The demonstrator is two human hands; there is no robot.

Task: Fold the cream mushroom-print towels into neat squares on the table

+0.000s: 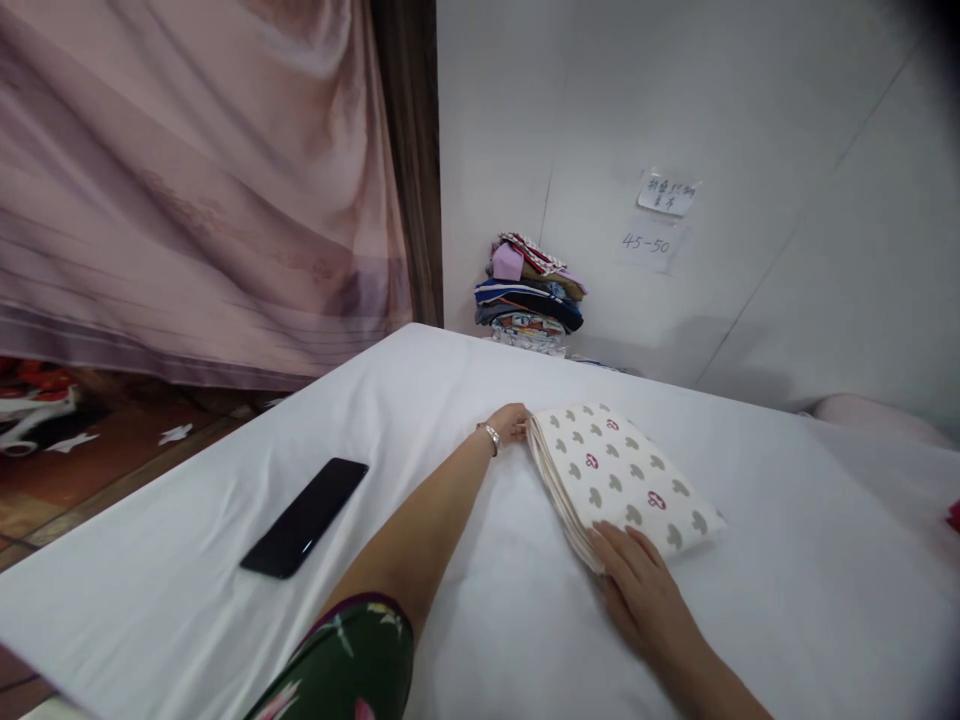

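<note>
A folded white cloth (607,465) with grey mushroom-like shapes and a few red marks lies on the white-covered table (480,620), its layered edge facing left. At its far left corner is my left hand (511,424), a bracelet on the wrist; the fingertips are partly hidden by the cloth, and the fingers are closed at the corner. My right hand (637,585) rests on the near corner, fingers stretched out over the cloth's edge, thumb out of sight.
To the left on the table lies a black phone (306,517). Stacked folded fabrics (529,295) stand beyond the far edge, against the wall. Handwritten papers (667,195) are on the wall. A pink curtain (225,180) hangs at the left.
</note>
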